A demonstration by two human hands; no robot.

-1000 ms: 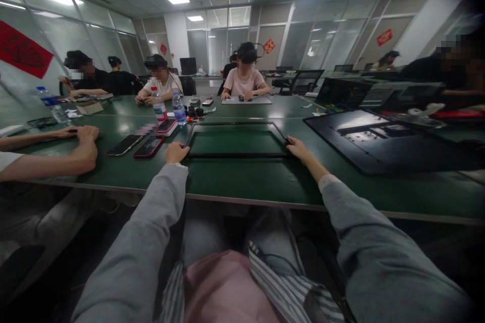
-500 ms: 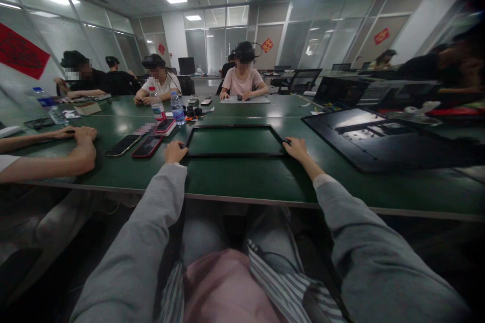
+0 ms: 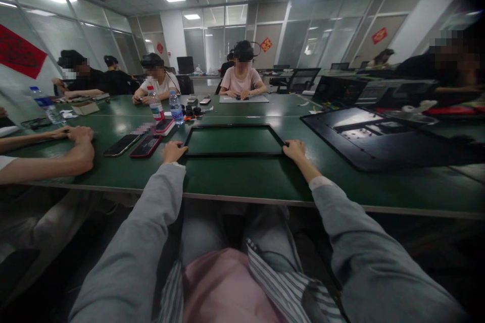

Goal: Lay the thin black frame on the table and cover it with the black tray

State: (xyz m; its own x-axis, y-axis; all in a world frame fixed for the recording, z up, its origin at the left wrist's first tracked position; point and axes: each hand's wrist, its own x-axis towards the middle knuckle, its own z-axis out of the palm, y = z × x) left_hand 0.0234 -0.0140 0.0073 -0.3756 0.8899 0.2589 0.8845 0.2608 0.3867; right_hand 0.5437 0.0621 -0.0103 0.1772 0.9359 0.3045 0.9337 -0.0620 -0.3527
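Note:
A thin black rectangular frame [image 3: 235, 154], like a monitor bezel, lies on the green table in front of me, with the tabletop showing through its opening. My left hand [image 3: 174, 152] grips its near left corner, thumb along the edge. At the near right corner my right hand [image 3: 294, 150] is closed on the frame in the same way. The undersides of both hands' fingers are partly hidden. To the right of my right hand lies a large black panel [image 3: 382, 146], looking like a monitor's back shell.
Two phones, one black [image 3: 122, 145] and one red-edged [image 3: 146, 146], lie left of my left hand. Behind them stand two bottles, one red-capped [image 3: 156, 109] and one clear with a blue label [image 3: 176, 107]. A neighbour's forearms [image 3: 56, 159] rest at left. Another person [image 3: 242, 78] sits opposite.
My right hand's fingers have drawn in slightly around the corner of the frame. The frame stays nearly in place, and the whole view has shifted a little to the left.

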